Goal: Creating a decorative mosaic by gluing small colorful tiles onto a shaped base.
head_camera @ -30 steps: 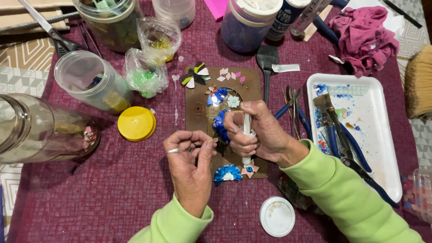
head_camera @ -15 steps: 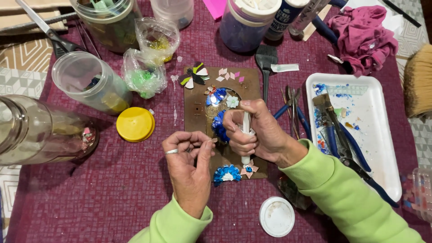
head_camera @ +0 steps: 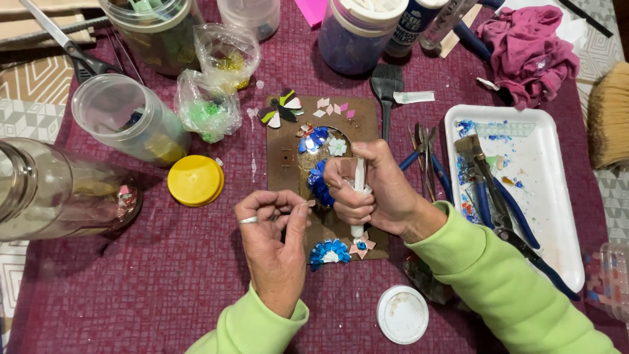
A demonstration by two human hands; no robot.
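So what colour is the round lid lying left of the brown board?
Yellow: the lid sits on the maroon cloth, clearest in the head view.

I see the board (head_camera: 288, 164) at desk (head_camera: 164, 282) centre. Tray (head_camera: 557, 223) sits right of it, pliers (head_camera: 498, 203) in the tray. Round lid (head_camera: 195, 180) lies left of the board, jars (head_camera: 124, 118) farther left. Small cap (head_camera: 402, 314) lies near, right of centre. Brush (head_camera: 386, 85) and cloth (head_camera: 524, 52) lie far right.
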